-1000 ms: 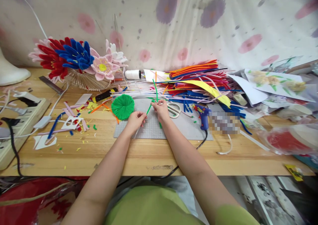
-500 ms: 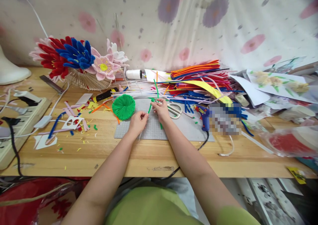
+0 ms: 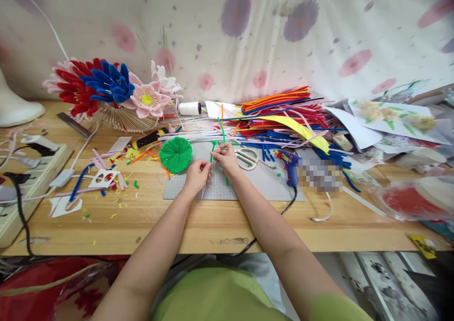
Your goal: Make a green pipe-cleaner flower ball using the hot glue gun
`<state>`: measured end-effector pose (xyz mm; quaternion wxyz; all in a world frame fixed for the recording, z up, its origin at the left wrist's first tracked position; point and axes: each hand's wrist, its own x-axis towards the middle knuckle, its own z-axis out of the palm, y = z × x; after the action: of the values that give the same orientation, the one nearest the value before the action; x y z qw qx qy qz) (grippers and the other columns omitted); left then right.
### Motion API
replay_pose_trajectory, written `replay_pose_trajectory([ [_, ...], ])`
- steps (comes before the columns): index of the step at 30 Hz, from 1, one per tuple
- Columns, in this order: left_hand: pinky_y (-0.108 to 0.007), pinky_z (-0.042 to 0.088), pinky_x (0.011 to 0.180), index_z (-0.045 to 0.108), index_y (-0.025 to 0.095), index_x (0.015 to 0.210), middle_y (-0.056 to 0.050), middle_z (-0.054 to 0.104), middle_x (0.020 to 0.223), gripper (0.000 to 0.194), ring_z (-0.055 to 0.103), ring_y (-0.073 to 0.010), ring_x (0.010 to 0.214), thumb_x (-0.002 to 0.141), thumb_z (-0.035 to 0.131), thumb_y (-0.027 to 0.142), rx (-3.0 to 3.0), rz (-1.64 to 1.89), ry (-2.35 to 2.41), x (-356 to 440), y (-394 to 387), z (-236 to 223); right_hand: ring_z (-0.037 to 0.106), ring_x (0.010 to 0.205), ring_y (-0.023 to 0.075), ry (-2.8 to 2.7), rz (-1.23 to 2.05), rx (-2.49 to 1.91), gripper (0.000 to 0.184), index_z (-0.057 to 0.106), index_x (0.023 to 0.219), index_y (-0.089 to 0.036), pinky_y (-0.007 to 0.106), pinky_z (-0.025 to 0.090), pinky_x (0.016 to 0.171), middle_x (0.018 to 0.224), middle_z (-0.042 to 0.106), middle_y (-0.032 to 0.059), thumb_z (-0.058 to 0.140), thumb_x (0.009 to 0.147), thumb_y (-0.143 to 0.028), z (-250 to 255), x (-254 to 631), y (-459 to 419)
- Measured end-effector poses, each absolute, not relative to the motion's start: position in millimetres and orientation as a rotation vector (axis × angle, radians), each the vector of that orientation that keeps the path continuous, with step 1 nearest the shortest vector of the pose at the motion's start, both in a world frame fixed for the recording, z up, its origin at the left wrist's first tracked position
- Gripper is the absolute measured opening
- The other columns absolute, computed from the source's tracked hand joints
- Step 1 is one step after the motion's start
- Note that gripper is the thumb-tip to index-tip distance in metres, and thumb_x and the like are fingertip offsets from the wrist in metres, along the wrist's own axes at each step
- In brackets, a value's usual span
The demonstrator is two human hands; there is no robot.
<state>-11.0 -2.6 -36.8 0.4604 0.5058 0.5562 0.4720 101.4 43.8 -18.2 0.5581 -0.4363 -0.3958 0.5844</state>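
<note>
My left hand (image 3: 198, 174) is closed in a pinch on a green fuzzy wire stem (image 3: 212, 158), whose thin bare wire ends hang below the fingers. Just to its right, my right hand (image 3: 226, 159) has its fingertips together on the upper part of the same stem, which ends in a small green tip. A longer green pipe cleaner (image 3: 222, 130) shows above the right hand and again below it; whether the fingers touch it, I cannot tell. Left of the hands lies a round green pleated disc (image 3: 175, 155). White-handled scissors (image 3: 247, 159) rest right of my right hand.
Under the hands is a grey cutting mat (image 3: 283, 188). A blue glue gun (image 3: 292, 167) stands at its right. Bundles of coloured pipe cleaners (image 3: 276, 99) and a thread spool (image 3: 189, 108) lie behind. Fuzzy flowers (image 3: 109, 84), scraps and a power strip (image 3: 39, 188) are leftward.
My right fingers have shifted slightly down and left along the stem, and the green tip now shows clear of them. The left hand has hardly moved. The view has shifted slightly.
</note>
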Motion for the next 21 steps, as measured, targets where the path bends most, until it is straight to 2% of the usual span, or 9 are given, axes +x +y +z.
replay_pose_trajectory([
  [3,-0.018,0.035,0.034,0.052,0.016,0.069,0.005,0.052,0.05,0.024,0.044,-0.0059,0.035,0.071,0.061,0.039,1.15,1.215,1.357,-9,-2,-33,0.054,0.053,0.0091,-0.941,1.415,-1.063,0.053,0.038,0.082,-0.023,0.02,0.041,0.049,0.057,0.057,-0.0092,0.076,0.047,-0.035,-19,102,42],
  [6,-0.018,0.037,0.034,0.052,0.015,0.069,0.004,0.052,0.053,0.025,0.044,-0.0054,0.036,0.069,0.062,0.038,1.071,1.247,1.338,-8,-1,-30,0.052,0.05,0.0079,-1.013,1.476,-1.074,0.044,0.046,0.075,-0.02,0.02,0.042,0.048,0.055,0.056,-0.0073,0.075,0.05,-0.042,-21,101,40],
  [9,-0.018,0.037,0.034,0.052,0.015,0.069,0.003,0.053,0.056,0.023,0.045,-0.0052,0.039,0.069,0.062,0.036,1.049,1.26,1.32,-9,0,-30,0.045,0.044,0.0048,-1.126,1.491,-1.028,0.039,0.05,0.063,-0.018,0.019,0.037,0.044,0.051,0.052,-0.0073,0.075,0.05,-0.045,-22,99,39],
  [13,-0.017,0.037,0.033,0.052,0.015,0.069,0.002,0.055,0.06,0.023,0.046,-0.0051,0.042,0.068,0.064,0.035,1.047,1.265,1.318,-8,-1,-31,0.038,0.039,0.0038,-1.165,1.448,-1.036,0.042,0.048,0.054,-0.018,0.018,0.028,0.039,0.043,0.046,-0.0085,0.077,0.048,-0.048,-24,97,39],
  [16,-0.017,0.037,0.033,0.052,0.014,0.068,0.003,0.053,0.057,0.025,0.045,-0.005,0.041,0.067,0.065,0.036,1.014,1.268,1.297,-7,-2,-28,0.038,0.038,0.0038,-1.14,1.464,-1.037,0.042,0.049,0.055,-0.018,0.018,0.027,0.038,0.043,0.047,-0.0083,0.077,0.048,-0.049,-24,97,38],
  [21,-0.016,0.04,0.038,0.054,0.012,0.067,0.002,0.054,0.06,0.029,0.044,-0.0034,0.046,0.065,0.069,0.037,0.815,1.189,1.087,-8,-4,-15,0.047,0.044,0.0045,-1.033,1.723,-0.923,0.039,0.056,0.066,-0.016,0.016,0.035,0.043,0.049,0.054,-0.0064,0.077,0.049,-0.045,-17,101,34],
])
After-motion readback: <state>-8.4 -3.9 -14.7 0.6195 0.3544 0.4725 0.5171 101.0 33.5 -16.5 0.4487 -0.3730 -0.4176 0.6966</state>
